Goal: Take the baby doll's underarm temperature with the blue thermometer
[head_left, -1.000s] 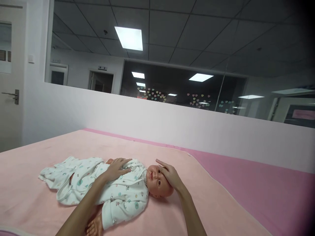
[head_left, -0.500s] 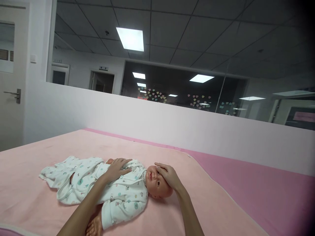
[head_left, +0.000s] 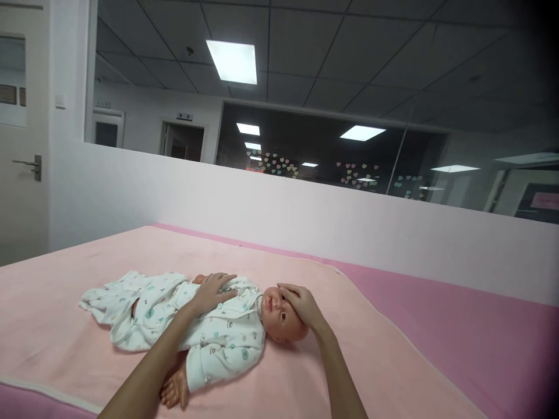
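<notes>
A baby doll (head_left: 279, 323) lies on its back across a pink sheet (head_left: 367, 361), head to the right. White pyjamas (head_left: 233, 343) printed with small coloured figures cover its body and legs. My left hand (head_left: 213, 294) rests flat on the doll's chest, fingers stretched out and apart. On the doll's forehead lies my right hand (head_left: 303, 304), its fingers extended over the brow and partly hiding one eye. One doll hand (head_left: 175, 389) shows below my left forearm; the other peeks out beyond my left hand.
The sheet covers a darker pink mattress (head_left: 480, 326), which shows along the right and back edges. Behind it stands a low white wall (head_left: 305, 212) with a glass window (head_left: 323, 139) above. A door (head_left: 21, 192) with a lever handle is at the far left.
The view has shifted slightly, so the doll and bed appear a little higher and the doll's body further right. Both hands stay in place on the doll.
</notes>
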Action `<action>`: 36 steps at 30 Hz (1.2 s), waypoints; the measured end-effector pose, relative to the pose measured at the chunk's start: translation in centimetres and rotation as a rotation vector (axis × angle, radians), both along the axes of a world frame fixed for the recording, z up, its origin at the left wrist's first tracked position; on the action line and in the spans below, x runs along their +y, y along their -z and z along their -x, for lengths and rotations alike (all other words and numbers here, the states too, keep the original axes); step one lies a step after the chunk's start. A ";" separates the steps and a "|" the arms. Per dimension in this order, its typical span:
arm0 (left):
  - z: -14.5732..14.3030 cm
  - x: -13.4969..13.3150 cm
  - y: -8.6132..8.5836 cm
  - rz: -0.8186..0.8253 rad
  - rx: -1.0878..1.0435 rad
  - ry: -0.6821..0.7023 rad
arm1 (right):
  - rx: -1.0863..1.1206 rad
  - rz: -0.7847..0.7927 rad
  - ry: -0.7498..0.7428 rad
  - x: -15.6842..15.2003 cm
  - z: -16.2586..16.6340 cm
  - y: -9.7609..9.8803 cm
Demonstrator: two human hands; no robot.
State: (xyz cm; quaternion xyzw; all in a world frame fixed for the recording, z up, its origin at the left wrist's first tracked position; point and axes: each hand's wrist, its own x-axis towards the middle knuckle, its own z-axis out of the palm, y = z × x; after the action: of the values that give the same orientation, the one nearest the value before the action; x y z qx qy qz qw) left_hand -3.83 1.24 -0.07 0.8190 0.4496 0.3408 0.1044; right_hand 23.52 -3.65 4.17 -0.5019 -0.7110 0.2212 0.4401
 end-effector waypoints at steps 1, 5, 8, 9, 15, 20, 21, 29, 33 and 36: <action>0.0 -0.1 0.0 -0.005 -0.012 -0.002 | 0.010 -0.020 0.009 0.0 0.0 0.0; -0.2 -0.7 -0.5 0.008 -0.042 0.005 | 0.007 -0.126 0.170 0.1 0.2 0.3; 0.0 -1.3 -1.2 0.064 -0.041 0.037 | -0.077 -0.215 0.331 -0.1 0.6 0.4; 0.1 -1.5 -1.4 0.093 -0.031 0.058 | -0.126 -0.243 0.373 -0.2 0.8 0.4; 0.6 -1.8 -1.6 0.209 -0.002 0.181 | -0.414 -0.605 0.486 -1.2 3.8 1.2; 0.0 -0.8 -0.8 0.220 -0.238 0.188 | -0.626 -0.651 0.091 -2.1 8.7 3.4; -0.1 -0.6 -0.7 0.226 -0.294 0.206 | -0.642 -0.636 0.030 -2.1 9.6 3.9; -0.2 -0.3 -0.8 0.207 -0.478 0.306 | -0.415 -0.401 0.128 -1.3 11.2 4.3; -0.5 -0.9 -1.1 0.181 -0.515 0.347 | -0.554 -0.256 0.182 -0.5 11.6 3.2; -0.5 -1.2 -1.5 0.169 -0.496 0.362 | -0.656 -0.141 0.226 0.4 12.6 2.3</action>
State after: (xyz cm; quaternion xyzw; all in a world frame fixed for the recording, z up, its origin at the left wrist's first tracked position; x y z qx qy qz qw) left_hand -3.31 0.08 1.41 0.7660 0.2841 0.4677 0.3373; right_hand 10.93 -3.26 1.89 -0.5901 -0.7680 -0.0512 0.2436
